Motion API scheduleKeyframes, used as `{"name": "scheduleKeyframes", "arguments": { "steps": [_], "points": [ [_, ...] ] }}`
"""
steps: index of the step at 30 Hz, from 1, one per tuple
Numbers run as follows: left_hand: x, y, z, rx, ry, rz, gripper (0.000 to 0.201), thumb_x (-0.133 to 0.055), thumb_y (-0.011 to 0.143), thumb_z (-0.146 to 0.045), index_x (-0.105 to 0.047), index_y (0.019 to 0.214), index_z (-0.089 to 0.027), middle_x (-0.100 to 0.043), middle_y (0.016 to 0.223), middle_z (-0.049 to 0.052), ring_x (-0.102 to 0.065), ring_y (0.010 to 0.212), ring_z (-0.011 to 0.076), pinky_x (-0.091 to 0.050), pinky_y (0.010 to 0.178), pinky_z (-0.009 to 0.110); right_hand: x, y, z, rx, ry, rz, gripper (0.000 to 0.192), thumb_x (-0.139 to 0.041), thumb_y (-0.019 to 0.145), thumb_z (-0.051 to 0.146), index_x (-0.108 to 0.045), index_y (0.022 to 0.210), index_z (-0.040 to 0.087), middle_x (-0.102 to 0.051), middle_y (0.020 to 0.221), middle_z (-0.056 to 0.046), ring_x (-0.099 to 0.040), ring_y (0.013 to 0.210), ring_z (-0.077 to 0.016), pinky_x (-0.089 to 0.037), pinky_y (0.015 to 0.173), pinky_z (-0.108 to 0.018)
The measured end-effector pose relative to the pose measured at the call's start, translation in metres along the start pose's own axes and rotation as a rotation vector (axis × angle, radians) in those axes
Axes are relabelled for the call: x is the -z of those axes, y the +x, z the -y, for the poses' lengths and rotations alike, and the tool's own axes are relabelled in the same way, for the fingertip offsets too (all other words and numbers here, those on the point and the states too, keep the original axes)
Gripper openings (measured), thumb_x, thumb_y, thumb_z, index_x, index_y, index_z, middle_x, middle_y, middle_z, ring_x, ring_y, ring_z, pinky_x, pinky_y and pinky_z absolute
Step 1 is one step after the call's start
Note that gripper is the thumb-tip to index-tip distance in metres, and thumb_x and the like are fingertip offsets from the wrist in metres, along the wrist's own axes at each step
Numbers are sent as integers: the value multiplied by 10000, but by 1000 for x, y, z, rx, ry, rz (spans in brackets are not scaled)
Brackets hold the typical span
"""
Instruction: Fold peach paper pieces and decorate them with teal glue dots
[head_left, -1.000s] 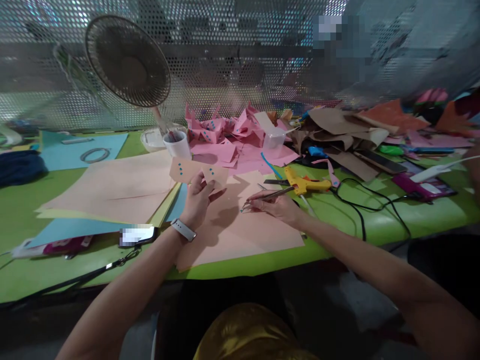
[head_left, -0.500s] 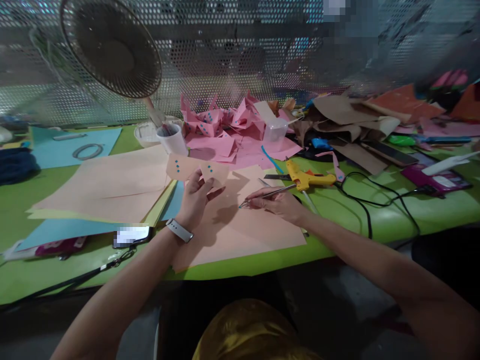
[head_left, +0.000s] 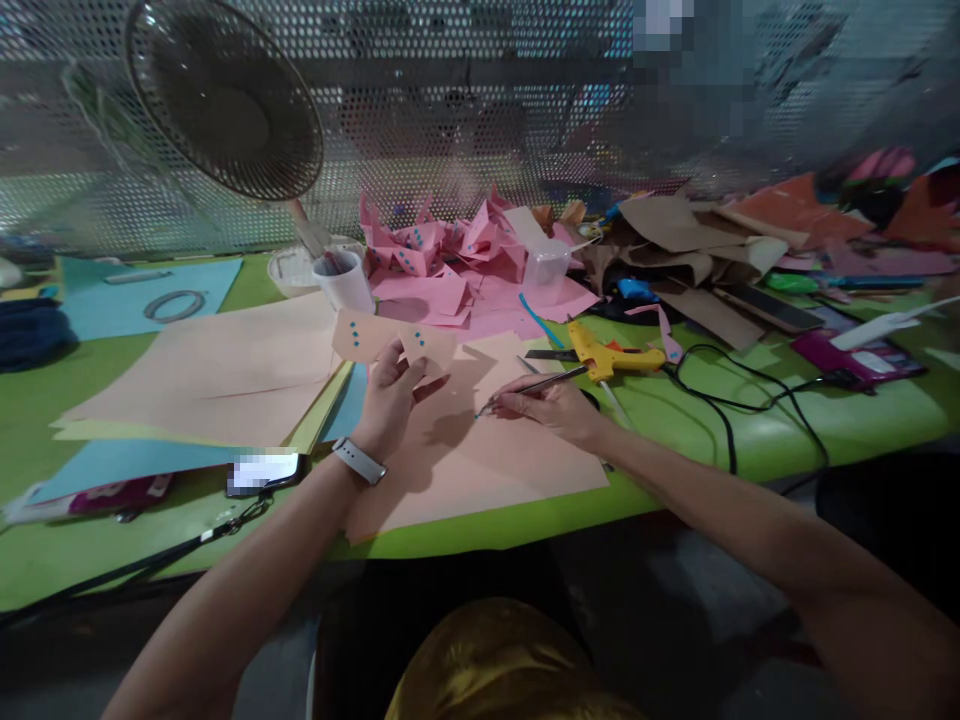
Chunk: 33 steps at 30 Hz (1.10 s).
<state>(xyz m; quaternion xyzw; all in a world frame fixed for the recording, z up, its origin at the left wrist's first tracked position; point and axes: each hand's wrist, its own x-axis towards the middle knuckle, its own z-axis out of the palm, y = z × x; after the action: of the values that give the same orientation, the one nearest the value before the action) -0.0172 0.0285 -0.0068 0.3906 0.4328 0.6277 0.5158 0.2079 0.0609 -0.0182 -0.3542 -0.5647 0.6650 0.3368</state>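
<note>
My left hand [head_left: 391, 395] holds up a small peach paper piece [head_left: 390, 340] with blue dots on it, above a large peach sheet [head_left: 480, 460] on the green table [head_left: 750, 440]. A grey watch sits on that wrist. My right hand [head_left: 551, 405] grips slim metal tweezers [head_left: 529, 388]; their tip points left and rests close to the peach sheet, a short way right of the paper piece.
A yellow glue gun [head_left: 611, 358] with a black cable lies just right of my right hand. A pile of pink folded papers [head_left: 457, 260], a white cup [head_left: 346, 282], a clear cup [head_left: 546, 270] and a fan [head_left: 225, 100] stand behind. A phone [head_left: 264, 472] and stacked sheets [head_left: 210, 375] lie left.
The camera view has shifted slightly. Both hands keep their hold; the tweezers' tip has edged a little toward the paper piece.
</note>
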Motion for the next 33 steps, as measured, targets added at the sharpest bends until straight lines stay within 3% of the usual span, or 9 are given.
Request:
{"name": "scheduleKeyframes", "arguments": {
  "steps": [7,14,25,33],
  "points": [
    [0,0,1,6,-19,2,293,-713,762,-262,-601,1031,-229,-666,1038,26,-642,931,171,-585,903,408,-1,-1,0,26,31,-15,282,-836,693,402,-746,853,188,-776,812,-32,-754,783,-182,-623,838,-369],
    [0,0,2,5,3,13,281,-707,773,-270,-585,1024,-233,-668,1021,25,-653,942,185,-573,921,438,-3,0,0,28,24,16,262,-848,678,381,-756,840,196,-780,850,-31,-753,825,-190,-598,921,-404],
    [0,0,2,19,-10,4,277,-733,743,-286,-563,948,-209,-668,1040,22,-639,942,162,-586,883,376,-3,1,-1,33,-9,7,264,-855,663,380,-770,808,177,-775,796,-37,-746,769,-175,-614,848,-358],
    [0,-1,1,20,-18,8,305,-723,753,-283,-588,1019,-221,-668,1062,31,-636,981,175,-575,896,388,-4,-3,-2,45,45,-26,270,-846,676,403,-762,822,192,-775,810,-38,-750,780,-183,-621,814,-356]
  ]
}}
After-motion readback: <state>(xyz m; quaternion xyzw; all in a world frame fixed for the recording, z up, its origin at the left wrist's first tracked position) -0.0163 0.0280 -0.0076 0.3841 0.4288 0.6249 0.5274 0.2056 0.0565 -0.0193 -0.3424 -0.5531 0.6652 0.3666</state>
